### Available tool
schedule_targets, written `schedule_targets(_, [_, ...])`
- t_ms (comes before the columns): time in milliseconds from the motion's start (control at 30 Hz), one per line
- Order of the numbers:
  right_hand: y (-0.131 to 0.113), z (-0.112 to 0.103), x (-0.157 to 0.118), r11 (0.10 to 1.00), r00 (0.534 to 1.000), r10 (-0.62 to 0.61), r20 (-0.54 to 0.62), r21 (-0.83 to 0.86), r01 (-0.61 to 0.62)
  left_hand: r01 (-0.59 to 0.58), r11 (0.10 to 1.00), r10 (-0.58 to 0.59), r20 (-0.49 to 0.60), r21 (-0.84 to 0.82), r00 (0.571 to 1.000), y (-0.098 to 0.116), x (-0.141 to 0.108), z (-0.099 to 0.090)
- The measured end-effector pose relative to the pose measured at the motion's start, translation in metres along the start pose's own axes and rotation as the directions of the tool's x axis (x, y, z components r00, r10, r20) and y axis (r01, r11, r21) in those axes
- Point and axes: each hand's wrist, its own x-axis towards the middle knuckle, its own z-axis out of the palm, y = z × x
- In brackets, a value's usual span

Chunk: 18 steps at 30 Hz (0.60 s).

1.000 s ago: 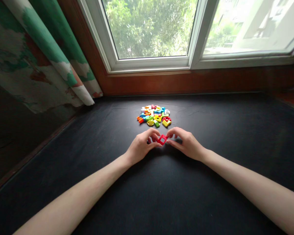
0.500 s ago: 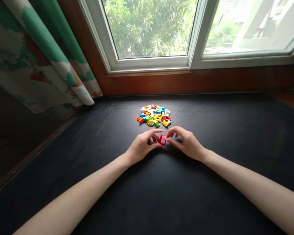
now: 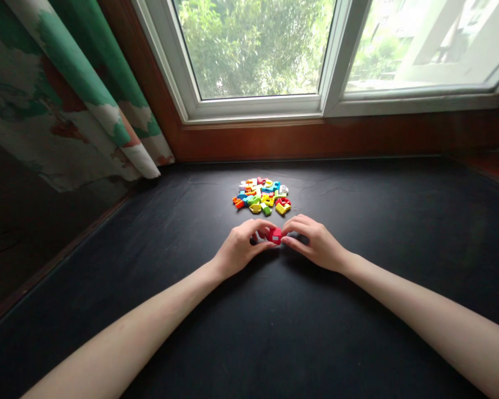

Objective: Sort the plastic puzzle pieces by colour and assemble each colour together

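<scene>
Here we've got the left hand (image 3: 242, 247) and right hand (image 3: 317, 244) close together, fingertips pinching a small red plastic brick (image 3: 275, 236) between them, just in front of a colorful pile of loose bricks (image 3: 261, 197) on a black cloth-covered window ledge (image 3: 360, 310), pretty simple setup.

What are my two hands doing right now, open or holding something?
Left hand: closed, pinching a red plastic building piece.
Right hand: closed, pinching the same piece.
</scene>
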Motion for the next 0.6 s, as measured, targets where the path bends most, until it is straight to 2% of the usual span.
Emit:
schedule_targets(167, [0.0012, 0.0000, 0.0012, 0.998, 0.998, -0.056, -0.001, 0.015, 0.056, -0.024, 0.999, 0.023, -0.007, -0.043, 1.000, -0.0001, -0.0006, 0.0004])
schedule_targets(333, [0.0002, -0.0009, 0.0018, 0.997, 0.998, -0.067, -0.010, 0.049, 0.067, -0.058, 0.998, 0.058, -0.011, -0.006, 0.998, -0.0007, -0.0018, 0.0004])
schedule_targets(600, [-0.0014, -0.0005, 0.0017, 0.996, 0.999, 0.040, -0.023, 0.081, -0.038, -0.058, 0.998, 0.056, 0.036, 0.039, 0.998, 0.0002, -0.0023, -0.0007])
